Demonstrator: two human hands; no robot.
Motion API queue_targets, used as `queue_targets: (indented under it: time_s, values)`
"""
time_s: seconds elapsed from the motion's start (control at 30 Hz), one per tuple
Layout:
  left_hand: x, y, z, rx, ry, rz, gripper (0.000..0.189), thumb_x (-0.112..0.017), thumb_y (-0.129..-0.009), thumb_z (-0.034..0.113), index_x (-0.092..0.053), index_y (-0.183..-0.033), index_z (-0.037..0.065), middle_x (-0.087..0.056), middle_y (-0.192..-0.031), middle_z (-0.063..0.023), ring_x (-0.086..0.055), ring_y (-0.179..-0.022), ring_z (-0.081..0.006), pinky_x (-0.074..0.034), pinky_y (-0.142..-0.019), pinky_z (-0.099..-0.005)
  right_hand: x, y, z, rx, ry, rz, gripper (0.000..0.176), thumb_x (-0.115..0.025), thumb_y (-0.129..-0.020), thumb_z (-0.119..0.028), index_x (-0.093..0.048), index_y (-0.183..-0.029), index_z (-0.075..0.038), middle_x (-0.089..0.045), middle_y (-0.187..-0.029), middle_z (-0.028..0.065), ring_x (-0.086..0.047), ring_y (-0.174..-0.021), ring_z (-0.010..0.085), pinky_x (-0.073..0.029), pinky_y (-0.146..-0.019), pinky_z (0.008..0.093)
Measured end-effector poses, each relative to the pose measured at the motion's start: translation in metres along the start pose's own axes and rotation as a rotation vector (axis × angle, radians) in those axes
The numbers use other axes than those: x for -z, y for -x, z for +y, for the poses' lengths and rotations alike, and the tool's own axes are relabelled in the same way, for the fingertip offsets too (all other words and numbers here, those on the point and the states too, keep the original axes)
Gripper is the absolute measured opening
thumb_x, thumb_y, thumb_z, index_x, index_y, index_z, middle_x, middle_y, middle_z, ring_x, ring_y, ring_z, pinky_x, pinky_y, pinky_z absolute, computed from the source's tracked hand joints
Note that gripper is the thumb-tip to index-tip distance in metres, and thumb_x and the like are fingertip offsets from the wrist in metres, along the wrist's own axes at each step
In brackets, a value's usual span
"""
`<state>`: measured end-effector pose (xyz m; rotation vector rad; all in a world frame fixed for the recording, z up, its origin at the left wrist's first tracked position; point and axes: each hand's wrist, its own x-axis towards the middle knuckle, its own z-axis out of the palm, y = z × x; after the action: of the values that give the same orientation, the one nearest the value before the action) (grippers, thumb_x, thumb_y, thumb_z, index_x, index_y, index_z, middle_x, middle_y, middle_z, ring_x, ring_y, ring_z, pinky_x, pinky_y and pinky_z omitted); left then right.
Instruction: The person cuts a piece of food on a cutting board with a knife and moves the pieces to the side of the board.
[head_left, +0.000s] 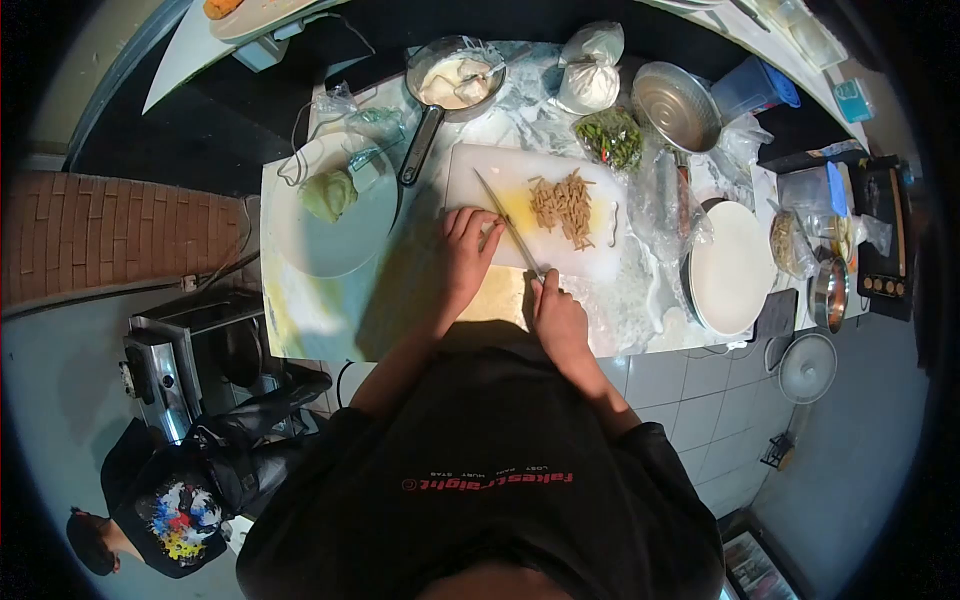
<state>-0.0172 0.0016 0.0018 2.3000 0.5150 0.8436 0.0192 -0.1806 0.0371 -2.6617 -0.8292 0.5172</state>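
My right hand (559, 315) grips the handle of a kitchen knife (512, 229), whose blade lies diagonally over the white cutting board (470, 170). My left hand (468, 248) rests at the board's left side, fingers curled and pressed together close to the blade. A small brown bit seems to be at its fingertips, too small to make out. Right of the blade, a pile of brown cut strips (562, 208) sits on the board. One thin strip lies apart near the board's right edge.
Behind the board stand a pan of white batter (455, 82), a white bag (590, 82), bagged green herbs (609, 138) and a metal pan (676, 106). A large plate (305, 245) holds a cabbage (329, 194) at left. An oval white dish (733, 268) stands right. Another person (180, 500) is lower left.
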Motion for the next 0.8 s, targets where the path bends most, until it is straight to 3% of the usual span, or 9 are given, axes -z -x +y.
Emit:
queue_targets:
  time_s: [0.2, 0.3, 0.37, 0.4, 0.47, 0.6, 0.67, 0.73, 0.8]
  values:
    - [0.009, -0.003, -0.005, 0.038, -0.043, 0.017, 0.018, -0.075, -0.081, 0.010, -0.064, -0.096, 0.007, -0.064, -0.095, -0.0062, -0.059, -0.095, -0.0306, -0.043, -0.086, -0.0411, 0.010, 0.004, 0.013, 0.008, -0.026, -0.038, 0.031, -0.044, -0.105, -0.033, -0.050, -0.112, -0.003, -0.065, -0.065, 0.0249, -0.067, -0.064, 0.0451, -0.053, -0.053, 0.0536]
    - [0.012, -0.004, -0.003, 0.022, -0.023, 0.004, 0.019, -0.075, -0.081, 0.011, -0.064, -0.096, 0.008, -0.064, -0.096, -0.0065, -0.059, -0.096, -0.0307, -0.044, -0.086, -0.0408, -0.005, 0.000, 0.028, 0.076, -0.323, -0.003, 0.032, -0.044, -0.106, -0.035, -0.052, -0.113, -0.005, -0.065, -0.068, 0.0251, -0.066, -0.058, 0.0419, -0.052, -0.050, 0.0504]
    - [0.009, -0.003, -0.007, 0.014, -0.009, 0.006, 0.018, -0.074, -0.081, 0.011, -0.064, -0.096, 0.008, -0.063, -0.097, -0.0056, -0.058, -0.097, -0.0300, -0.044, -0.086, -0.0414, -0.016, -0.004, 0.036, -0.038, -0.805, -0.158, 0.040, -0.042, -0.106, -0.046, -0.053, -0.103, -0.007, -0.052, -0.060, 0.0023, -0.046, -0.040, 0.0160, -0.037, -0.038, 0.0317]
    - [0.007, -0.002, -0.009, 0.008, 0.005, 0.005, 0.017, -0.074, -0.081, 0.011, -0.063, -0.095, 0.009, -0.063, -0.098, -0.0047, -0.057, -0.098, -0.0293, -0.043, -0.087, -0.0420, -0.004, -0.006, 0.034, -0.036, -0.804, -0.156, 0.040, -0.042, -0.106, -0.046, -0.053, -0.103, -0.007, -0.052, -0.060, 0.0023, -0.046, -0.040, 0.0160, -0.037, -0.038, 0.0317]
    - [0.006, -0.001, -0.011, 0.010, -0.018, 0.000, 0.018, -0.074, -0.081, 0.012, -0.063, -0.096, 0.009, -0.063, -0.099, -0.0046, -0.057, -0.099, -0.0290, -0.043, -0.087, -0.0416, 0.028, -0.008, 0.025, -0.392, -1.292, -0.730, 0.040, -0.041, -0.106, -0.051, -0.048, -0.094, -0.014, -0.034, -0.062, -0.0073, -0.024, -0.043, 0.0026, -0.022, -0.036, 0.0210]
    - [0.013, -0.005, -0.001, 0.050, -0.032, 0.023, 0.023, -0.075, -0.081, 0.013, -0.063, -0.102, 0.010, -0.062, -0.102, -0.0051, -0.057, -0.101, -0.0288, -0.044, -0.088, -0.0404, 0.026, -0.010, 0.029, -0.395, -1.464, -0.874, 0.041, -0.038, -0.105, -0.053, -0.042, -0.088, -0.017, -0.030, -0.060, -0.0078, -0.021, -0.042, 0.0015, -0.017, -0.034, 0.0197]
    - [0.017, -0.009, 0.007, 0.056, 0.028, 0.059, 0.026, -0.075, -0.081, 0.014, -0.063, -0.104, 0.011, -0.061, -0.104, -0.0061, -0.057, -0.101, -0.0293, -0.043, -0.089, -0.0407, 0.026, -0.009, 0.031, -0.380, -1.722, -1.029, 0.042, -0.039, -0.104, -0.056, -0.043, -0.086, -0.018, -0.029, -0.057, -0.0087, -0.021, -0.040, 0.0018, -0.017, -0.035, 0.0208]
    - [0.024, -0.014, 0.015, 0.067, 0.086, 0.092, 0.029, -0.076, -0.081, 0.016, -0.064, -0.107, 0.011, -0.061, -0.106, -0.0072, -0.057, -0.101, -0.0297, -0.042, -0.089, -0.0410, 0.029, -0.009, 0.029, -0.386, -1.751, -1.021, 0.042, -0.039, -0.104, -0.057, -0.043, -0.086, -0.018, -0.028, -0.056, -0.0090, -0.021, -0.040, 0.0017, -0.018, -0.034, 0.0207]
    - [0.030, -0.023, 0.020, 0.052, 0.085, -0.036, 0.035, -0.077, -0.079, 0.018, -0.064, -0.110, 0.013, -0.058, -0.112, -0.0076, -0.054, -0.107, -0.0290, -0.040, -0.093, -0.0419, 0.035, -0.008, 0.024, -0.424, -1.715, -0.935, 0.043, -0.040, -0.103, -0.058, -0.044, -0.086, -0.019, -0.028, -0.056, -0.0089, -0.022, -0.039, 0.0020, -0.018, -0.034, 0.0204]
